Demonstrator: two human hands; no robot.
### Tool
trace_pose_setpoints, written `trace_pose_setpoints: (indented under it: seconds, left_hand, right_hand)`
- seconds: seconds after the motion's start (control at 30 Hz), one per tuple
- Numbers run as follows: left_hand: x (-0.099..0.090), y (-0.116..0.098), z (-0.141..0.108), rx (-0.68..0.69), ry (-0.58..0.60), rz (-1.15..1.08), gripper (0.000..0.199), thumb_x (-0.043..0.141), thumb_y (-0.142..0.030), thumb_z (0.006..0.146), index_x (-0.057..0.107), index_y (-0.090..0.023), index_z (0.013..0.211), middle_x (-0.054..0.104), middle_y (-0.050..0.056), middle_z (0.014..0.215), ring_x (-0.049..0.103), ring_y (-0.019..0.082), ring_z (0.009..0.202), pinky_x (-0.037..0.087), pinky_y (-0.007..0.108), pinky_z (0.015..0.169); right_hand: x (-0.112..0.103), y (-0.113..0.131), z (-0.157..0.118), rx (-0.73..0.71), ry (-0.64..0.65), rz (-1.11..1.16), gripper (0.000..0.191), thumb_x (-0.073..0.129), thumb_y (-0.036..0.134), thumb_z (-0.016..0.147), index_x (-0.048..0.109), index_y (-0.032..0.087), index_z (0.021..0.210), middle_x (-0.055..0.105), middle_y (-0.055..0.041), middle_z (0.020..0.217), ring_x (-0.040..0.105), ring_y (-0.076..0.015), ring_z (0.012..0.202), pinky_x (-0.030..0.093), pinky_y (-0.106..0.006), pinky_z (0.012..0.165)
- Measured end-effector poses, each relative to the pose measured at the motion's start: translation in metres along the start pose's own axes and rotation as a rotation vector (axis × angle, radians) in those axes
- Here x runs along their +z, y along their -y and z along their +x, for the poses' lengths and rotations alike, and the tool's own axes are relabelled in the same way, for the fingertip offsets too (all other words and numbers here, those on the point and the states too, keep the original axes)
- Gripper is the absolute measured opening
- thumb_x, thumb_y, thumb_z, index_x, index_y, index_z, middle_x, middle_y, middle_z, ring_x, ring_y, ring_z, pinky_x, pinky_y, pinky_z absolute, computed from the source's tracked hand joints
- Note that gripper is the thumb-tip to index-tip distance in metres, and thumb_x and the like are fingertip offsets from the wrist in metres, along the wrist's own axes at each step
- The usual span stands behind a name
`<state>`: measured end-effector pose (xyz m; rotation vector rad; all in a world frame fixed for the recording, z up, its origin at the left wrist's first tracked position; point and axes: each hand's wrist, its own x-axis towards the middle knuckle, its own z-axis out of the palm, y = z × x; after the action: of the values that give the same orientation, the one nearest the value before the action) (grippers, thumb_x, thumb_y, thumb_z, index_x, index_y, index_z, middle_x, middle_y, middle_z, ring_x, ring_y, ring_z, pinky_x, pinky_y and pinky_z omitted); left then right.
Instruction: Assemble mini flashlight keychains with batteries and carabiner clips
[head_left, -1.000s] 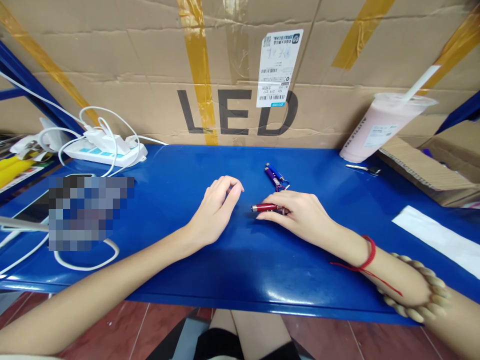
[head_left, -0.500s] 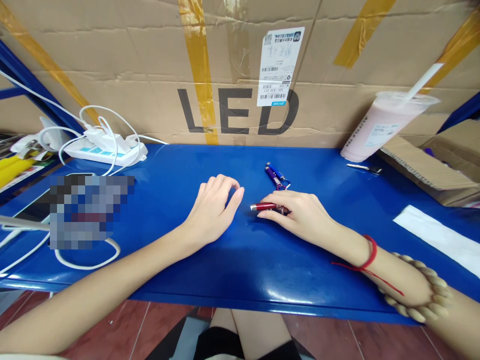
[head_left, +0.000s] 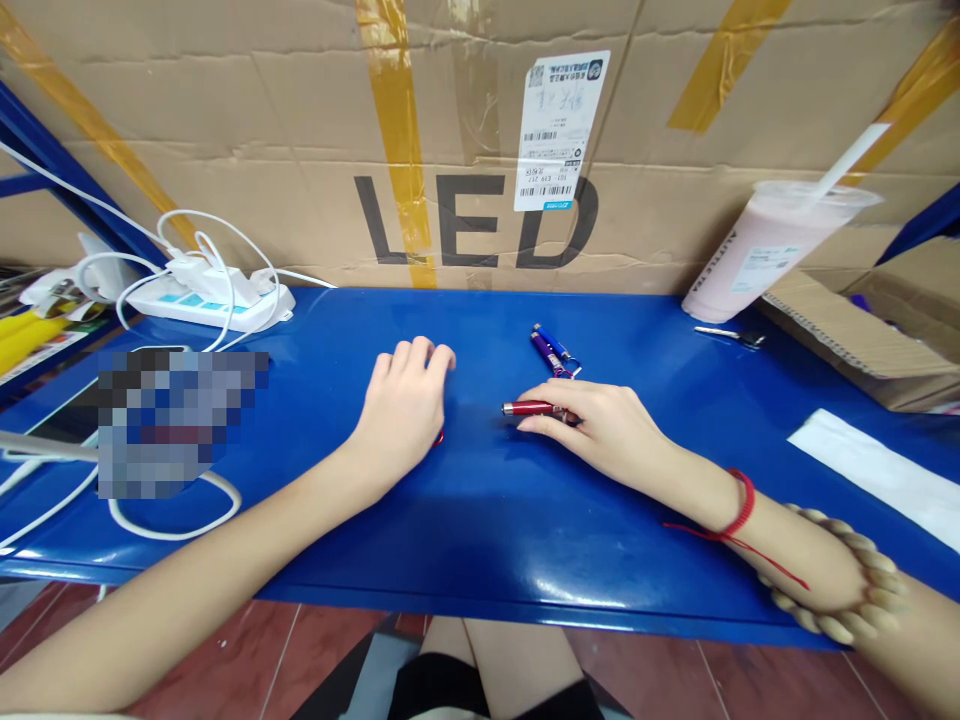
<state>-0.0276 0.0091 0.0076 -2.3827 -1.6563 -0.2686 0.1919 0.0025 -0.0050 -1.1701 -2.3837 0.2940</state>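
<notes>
My right hand (head_left: 600, 420) pinches a red mini flashlight (head_left: 529, 408) between thumb and fingers, its silver end pointing left. The flashlight's rear part is hidden by the fingers. To the left, my left hand (head_left: 405, 410) rests low over the blue tabletop (head_left: 480, 540) with its fingers curled and its back towards me. A small red part (head_left: 440, 437) peeks out at the right edge of that hand; the rest of it is covered. Beyond my right hand lie a purple mini flashlight (head_left: 545, 350) and a blue one (head_left: 551, 342), side by side with a metal ring.
A white power strip (head_left: 202, 305) with cables stands at the back left. A tall cup with a straw (head_left: 765, 255), an open cardboard box (head_left: 855, 340) and a white paper strip (head_left: 877, 480) are on the right. A large carton (head_left: 285, 130) walls the back.
My left hand has moved slightly left and turned, its thumb going out of sight and a red part showing beneath it. My right hand stays nearly still with the red mini flashlight.
</notes>
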Motion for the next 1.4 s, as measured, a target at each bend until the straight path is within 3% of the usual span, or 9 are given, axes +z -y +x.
trace_pose_setpoints:
  seconds: [0.13,0.3,0.43,0.6,0.7,0.87,1.1,1.27,1.4]
  left_hand:
    - [0.0,0.02,0.002,0.034,0.083,0.186,0.048,0.033,0.004,0.076,0.054,-0.015,0.115,0.053,0.015,0.108,0.049,0.03,0.097,0.037,0.039,0.077]
    - [-0.002,0.025,0.003,0.162,0.163,0.03,0.038,0.037,-0.004,0.08,0.058,-0.022,0.106,0.055,0.009,0.103,0.049,0.025,0.092,0.035,0.036,0.074]
    - [-0.009,0.018,0.002,0.256,0.187,-0.108,0.025,0.041,-0.009,0.079,0.059,-0.021,0.092,0.053,0.006,0.102,0.048,0.021,0.091,0.033,0.035,0.076]
    - [-0.009,-0.004,-0.003,0.307,0.196,-0.154,0.01,0.049,-0.016,0.073,0.056,-0.018,0.08,0.05,0.006,0.093,0.045,0.021,0.087,0.033,0.035,0.076]
    - [-0.003,-0.018,-0.007,0.349,0.212,-0.214,0.015,0.045,-0.026,0.084,0.056,-0.016,0.082,0.05,0.006,0.092,0.045,0.02,0.086,0.034,0.035,0.078]
    - [0.003,-0.022,-0.006,0.279,0.205,-0.289,0.035,0.03,-0.038,0.096,0.054,-0.015,0.084,0.053,0.005,0.091,0.046,0.019,0.084,0.034,0.035,0.076]
    - [-0.002,-0.015,0.001,0.15,0.142,-0.562,0.021,0.037,-0.032,0.095,0.053,-0.019,0.09,0.059,0.001,0.092,0.054,0.017,0.084,0.038,0.032,0.076]
    - [0.002,-0.017,-0.002,0.178,0.133,-0.748,0.011,0.042,-0.027,0.093,0.049,-0.022,0.098,0.062,0.003,0.101,0.058,0.018,0.093,0.043,0.032,0.085]
    - [0.007,-0.022,-0.007,0.238,0.17,-0.98,0.015,0.035,-0.018,0.093,0.032,-0.021,0.107,0.059,0.008,0.112,0.058,0.016,0.103,0.044,0.031,0.088]
  right_hand:
    - [0.002,-0.001,-0.001,0.069,-0.032,-0.102,0.028,0.046,0.039,0.091,0.055,0.03,0.116,0.066,0.0038,0.109,0.065,-0.0131,0.083,0.046,-0.024,0.065]
    - [0.004,-0.008,0.001,0.171,-0.069,-0.174,0.028,0.048,0.036,0.089,0.052,0.025,0.114,0.065,-0.0003,0.102,0.062,-0.0133,0.067,0.042,-0.024,0.052]
    - [0.003,-0.012,0.004,0.239,-0.138,-0.187,0.022,0.051,0.034,0.086,0.054,0.023,0.105,0.065,0.0,0.091,0.061,-0.014,0.067,0.04,-0.023,0.052]
    - [0.001,-0.013,0.005,0.25,-0.165,-0.214,0.02,0.051,0.024,0.083,0.057,0.023,0.102,0.061,-0.0021,0.101,0.061,-0.0173,0.081,0.044,-0.026,0.059]
    - [-0.001,-0.014,0.005,0.249,-0.17,-0.214,0.026,0.048,0.022,0.084,0.057,0.023,0.109,0.061,-0.0032,0.107,0.061,-0.0192,0.089,0.047,-0.028,0.064]
    - [-0.003,-0.02,0.005,0.24,-0.183,-0.14,0.038,0.045,0.018,0.084,0.052,0.021,0.121,0.06,-0.0066,0.108,0.062,-0.0176,0.078,0.05,-0.033,0.072]
    - [-0.001,-0.021,0.006,0.159,-0.208,0.079,0.033,0.043,0.013,0.082,0.06,0.019,0.109,0.058,-0.0064,0.1,0.057,-0.0105,0.063,0.05,-0.029,0.067]
    - [-0.002,-0.006,0.005,0.135,-0.185,0.197,0.029,0.048,0.038,0.089,0.061,0.022,0.109,0.06,-0.0067,0.107,0.061,-0.0147,0.081,0.052,-0.029,0.07]
    - [0.003,0.007,0.002,-0.065,-0.044,0.345,0.037,0.05,0.039,0.089,0.055,0.021,0.121,0.06,-0.006,0.119,0.055,-0.0171,0.11,0.044,-0.033,0.096]
